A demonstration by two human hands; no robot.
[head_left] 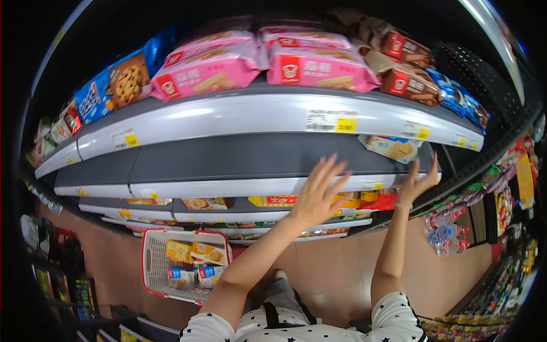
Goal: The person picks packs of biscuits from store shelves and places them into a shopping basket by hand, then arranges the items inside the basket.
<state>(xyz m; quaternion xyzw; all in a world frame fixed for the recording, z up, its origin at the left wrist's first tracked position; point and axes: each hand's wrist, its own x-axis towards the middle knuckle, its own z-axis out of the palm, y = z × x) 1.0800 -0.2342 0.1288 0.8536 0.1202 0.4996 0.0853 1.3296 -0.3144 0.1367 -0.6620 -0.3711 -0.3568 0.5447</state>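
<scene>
My left hand [322,192] is held up before the second shelf [239,157], its fingers spread and slightly blurred, with nothing in it. Further right, my right hand [417,183] is raised at the shelf's front edge, thumb and fingers apart. Just beyond its fingertips lies a white and blue pack of wafers [390,148] at the right end of that shelf, its top partly hidden by the shelf above. I cannot tell whether the fingertips touch the pack.
Above stand pink wafer packs [208,71], brown wafer packs [407,82] and blue cookie bags [114,85]. A white basket with a red rim [144,259] holds several packs on the floor, left of my legs. Bottled drinks [447,233] stand at the right.
</scene>
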